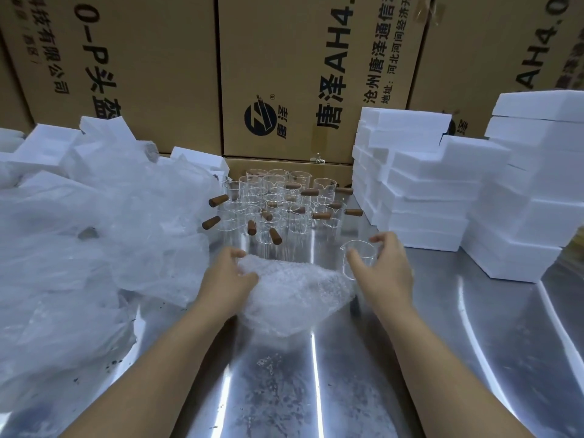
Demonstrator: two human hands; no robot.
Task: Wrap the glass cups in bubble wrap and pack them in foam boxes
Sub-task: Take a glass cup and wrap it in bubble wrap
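Note:
A sheet of bubble wrap [294, 295] lies crumpled on the steel table [284, 390] between my hands. My left hand [227, 279] pinches its upper left corner with thumb and fingers. My right hand [384, 270] curls round a clear glass cup [358, 257] with a pouring lip, held upright at the sheet's right edge. Behind them stand several more glass cups [278, 200] with brown wooden handles, packed close together. White foam boxes [423, 191] are stacked to the right.
A heap of clear plastic bags [94, 241] covers the left of the table, with foam pieces [47, 143] behind it. More foam stacks [531, 200] rise at far right. Large cardboard cartons [284, 74] wall off the back.

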